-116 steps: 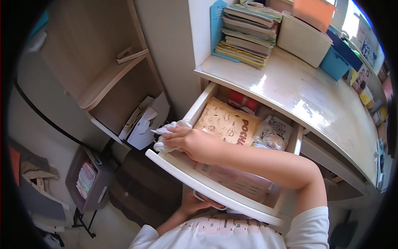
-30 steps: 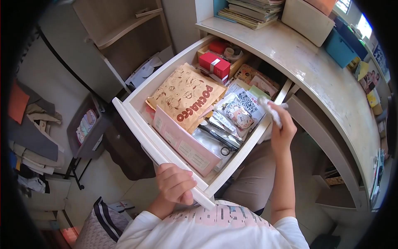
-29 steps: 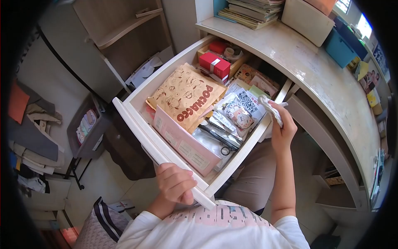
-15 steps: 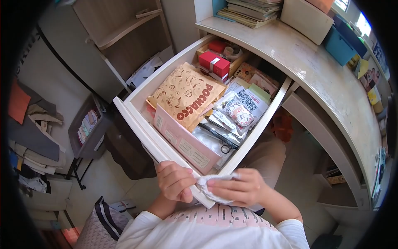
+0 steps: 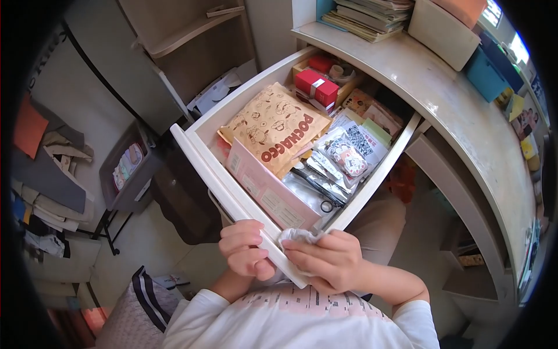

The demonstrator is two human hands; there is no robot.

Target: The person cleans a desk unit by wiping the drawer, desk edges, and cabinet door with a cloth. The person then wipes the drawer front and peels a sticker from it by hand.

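Observation:
A white drawer is pulled out from under the desk. My left hand is closed around its front panel near the right-hand corner. Pressed against that corner, my right hand holds a crumpled white cloth, its fingers bent over it. Inside the drawer lie a tan POCHACCO bag, a red box, a pink flat box, a clear packet with a cartoon print, and a black-handled tool partly in clear plastic.
The desk top carries a stack of books, a cream bin and a blue bin. On the left are a shelf unit and a grey cart. A quilted bag is at the lower left.
My right hand has brought the cloth from the drawer's right side to its front corner. My left hand has stayed on the front panel. The view has shifted slightly.

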